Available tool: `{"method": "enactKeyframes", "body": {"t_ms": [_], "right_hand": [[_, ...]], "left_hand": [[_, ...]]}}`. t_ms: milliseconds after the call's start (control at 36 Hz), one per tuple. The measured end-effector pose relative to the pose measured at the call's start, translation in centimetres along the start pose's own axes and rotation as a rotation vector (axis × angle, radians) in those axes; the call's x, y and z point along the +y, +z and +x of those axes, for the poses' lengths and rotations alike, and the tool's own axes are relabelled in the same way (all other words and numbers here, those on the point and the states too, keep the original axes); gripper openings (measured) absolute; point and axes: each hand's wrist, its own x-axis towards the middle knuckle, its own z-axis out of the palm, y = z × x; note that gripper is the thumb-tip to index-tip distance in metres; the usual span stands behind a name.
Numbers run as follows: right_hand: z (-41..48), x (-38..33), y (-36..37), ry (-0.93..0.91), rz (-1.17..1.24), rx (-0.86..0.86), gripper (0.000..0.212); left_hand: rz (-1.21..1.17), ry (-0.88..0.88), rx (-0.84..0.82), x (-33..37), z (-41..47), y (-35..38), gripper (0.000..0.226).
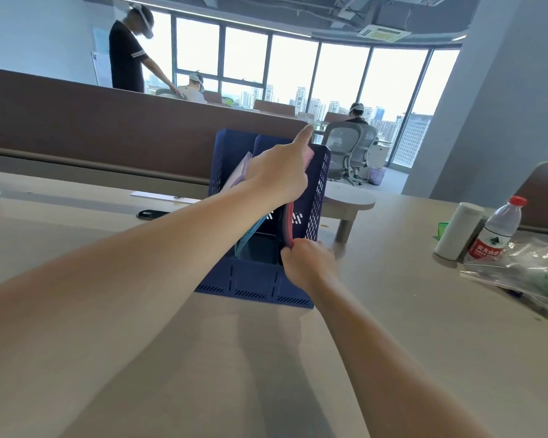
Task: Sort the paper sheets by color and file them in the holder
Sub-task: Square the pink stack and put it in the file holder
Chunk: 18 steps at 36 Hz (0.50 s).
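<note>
Pink sheets [288,222] being seated in the right-hand slot of the blue holder [320,184], which stands on the tabletop [393,311].

Risks: the pink stack's lower front edge is pinched by the right grip [307,263]; if it's pushed in w/o the top being guided, sheets could be buckled or creased vs. the slot wall. The holder could also be slid or tipped back, as it's pressed from the front. The left grip [279,175] is laid over the stack's top, index finger straight; whether anything is clasped can't be told, other fingers being hidden. Contents: lilac sheets [242,172] toward the left, light-blue sheets [250,235] in the middle, pink at right.
</note>
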Motion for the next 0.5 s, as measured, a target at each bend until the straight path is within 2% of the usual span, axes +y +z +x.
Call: {"method": "enactKeyframes", "body": {"t_ms": [167,306,500], "right_hand": [[-0.44,-0.16,-0.10,-0.003,-0.026,-0.048,0.031],[-0.74,-0.60,-0.11,-0.027,0.087,0.033,0.032],[-0.62,-0.60,-0.21,-0.003,0.206,-0.026,0.027]], "left_hand": [[0.039,0.007,0.034,0.31,-0.08,-0.05,0.040],[0.072,0.015,0.046,0.25,-0.16,-0.01,0.031],[0.087,0.051,0.045,-0.06,-0.56,-0.01,0.028]]}}
